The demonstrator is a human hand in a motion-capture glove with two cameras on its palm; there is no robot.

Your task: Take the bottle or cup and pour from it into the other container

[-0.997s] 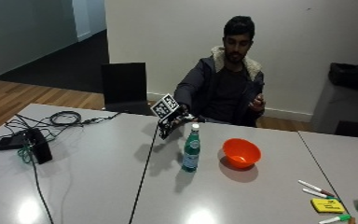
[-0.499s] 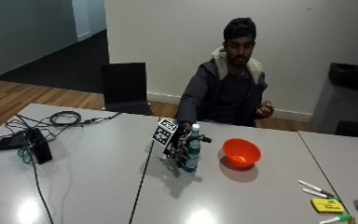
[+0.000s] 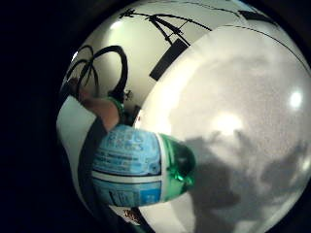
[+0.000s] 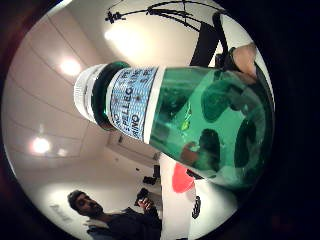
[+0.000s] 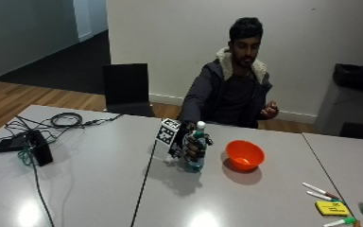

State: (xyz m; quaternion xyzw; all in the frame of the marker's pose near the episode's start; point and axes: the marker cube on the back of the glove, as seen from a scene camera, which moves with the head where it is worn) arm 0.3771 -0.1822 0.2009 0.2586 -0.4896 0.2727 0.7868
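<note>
Outside view showed the grip (image 5: 189, 147) clenched around the green bottle (image 5: 196, 150), fingers curled about its middle, with the bottle standing on the table (image 5: 93, 189) or only just off it; contact at the base could not be told. The orange bowl (image 5: 244, 154) sat near the grip, on the side away from the cables, apart from the bottle.

Judged as the grasp-and-lift step of the pour, it called for holding at mid-body, as here, so the neck stayed free. A white cap (image 4: 84, 94) appeared to sit on the neck in the thumb side palm view; if so, it would have to come off before anything could flow. The lift should have been straight up, clear of the table, before carrying toward the bowl, tipping only once the mouth was over the bowl's rim (image 5: 245, 144).

The bottle's long axis ran upright, cap above the grip, base below it. In the little finger side palm view the labelled lower body (image 3: 133, 165) filled the space close to the palm, the table beyond it.
</note>
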